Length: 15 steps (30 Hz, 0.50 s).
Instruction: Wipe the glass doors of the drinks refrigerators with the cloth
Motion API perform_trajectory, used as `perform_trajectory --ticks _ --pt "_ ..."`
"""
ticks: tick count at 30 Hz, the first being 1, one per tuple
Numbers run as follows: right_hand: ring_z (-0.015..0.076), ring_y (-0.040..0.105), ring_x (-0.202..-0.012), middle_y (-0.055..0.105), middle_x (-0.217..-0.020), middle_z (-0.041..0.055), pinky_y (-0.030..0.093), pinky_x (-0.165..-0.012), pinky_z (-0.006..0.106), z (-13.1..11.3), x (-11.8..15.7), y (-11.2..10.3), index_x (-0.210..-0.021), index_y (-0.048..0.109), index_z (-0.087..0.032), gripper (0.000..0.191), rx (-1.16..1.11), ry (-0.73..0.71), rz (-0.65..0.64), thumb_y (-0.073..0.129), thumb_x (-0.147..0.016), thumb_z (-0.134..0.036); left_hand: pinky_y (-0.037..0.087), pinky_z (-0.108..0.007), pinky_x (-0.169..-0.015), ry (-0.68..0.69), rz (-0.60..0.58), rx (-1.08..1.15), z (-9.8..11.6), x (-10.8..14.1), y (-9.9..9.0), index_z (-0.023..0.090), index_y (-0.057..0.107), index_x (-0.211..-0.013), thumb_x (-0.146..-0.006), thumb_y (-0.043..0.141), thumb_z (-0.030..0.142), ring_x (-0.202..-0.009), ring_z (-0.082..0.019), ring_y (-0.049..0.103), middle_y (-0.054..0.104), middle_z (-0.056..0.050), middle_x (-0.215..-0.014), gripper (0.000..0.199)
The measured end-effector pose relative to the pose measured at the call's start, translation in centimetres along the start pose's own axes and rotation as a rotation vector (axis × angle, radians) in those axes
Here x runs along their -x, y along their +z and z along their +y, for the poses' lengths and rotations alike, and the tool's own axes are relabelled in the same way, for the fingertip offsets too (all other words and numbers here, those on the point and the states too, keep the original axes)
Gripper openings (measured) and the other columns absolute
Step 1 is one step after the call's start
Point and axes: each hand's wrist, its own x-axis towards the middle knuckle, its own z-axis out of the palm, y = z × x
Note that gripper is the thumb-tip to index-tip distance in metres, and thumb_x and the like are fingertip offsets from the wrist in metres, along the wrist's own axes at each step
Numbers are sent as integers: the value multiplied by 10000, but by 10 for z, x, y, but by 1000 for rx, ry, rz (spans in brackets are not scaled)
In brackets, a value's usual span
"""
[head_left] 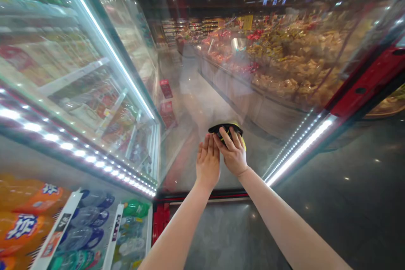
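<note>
My right hand (234,152) presses a black and yellow cleaning pad (223,128) against the glass door (196,177), its fingers spread over the pad. The pad's exact kind is hard to make out. Beside it, close to the pad's lower left edge, my left hand (208,163) lies with straight fingers against the same glass, holding nothing. Both arms reach up from below. Faint reflections show in the glass around my hands.
The door stands swung out, with a red frame (354,80) and a lit strip (299,152). To the left, a fridge holds orange drink bottles (27,228) and clear bottles (85,215). Beyond the glass is a long display of packaged goods (287,59). Grey floor (357,202) lies at right.
</note>
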Motion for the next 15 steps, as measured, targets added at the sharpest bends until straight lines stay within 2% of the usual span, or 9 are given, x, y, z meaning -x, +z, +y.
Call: perform_trajectory --ticks 2,4,6,8,12,15 --pt "273 444 -1420 585 -1453 18 438 -1125 478 6 17 0 -1378 596 -382 550 -18 -35 -55 511 -933 -69 329 -482 -1218 -14 -63 5 5 14 10 55 247 -1545 -903 407 59 -1522 -260 232 391 -191 -1571 662" --pt "269 467 -1403 586 -1452 16 451 -1116 472 16 26 -6 -1371 601 -381 572 -21 -33 -92 519 -915 -46 338 -470 -1216 -13 -90 15 16 17 13 63 260 -1544 -902 399 57 -1518 -252 247 391 -182 -1574 657" --pt "275 452 -1417 574 -1465 26 456 -1114 478 23 22 -15 -1376 601 -357 573 -8 -21 -83 501 -915 -32 325 -451 -1224 0 -72 24 23 8 7 69 256 -1547 -915 387 66 -1518 -236 247 390 -168 -1578 646" --pt "289 391 -1459 541 -1496 40 448 -1121 499 19 3 -20 -1394 589 -326 560 8 4 -39 466 -932 -35 299 -446 -1237 14 -16 26 20 -6 -7 78 228 -1557 -927 384 78 -1526 -224 223 378 -156 -1588 649" --pt "309 263 -1518 455 -1562 68 409 -1147 522 -16 -43 -10 -1429 558 -284 510 -16 62 38 473 -964 -95 262 -480 -1246 -6 98 -4 -15 -25 -35 68 178 -1568 -954 400 129 -1538 -244 180 337 -176 -1604 655" --pt "302 306 -1501 500 -1529 74 412 -1147 502 -41 -50 4 -1419 571 -278 500 -54 9 -7 509 -955 -103 277 -495 -1236 -45 69 -21 -43 -12 -36 51 240 -1553 -950 400 127 -1528 -263 220 376 -198 -1580 628"
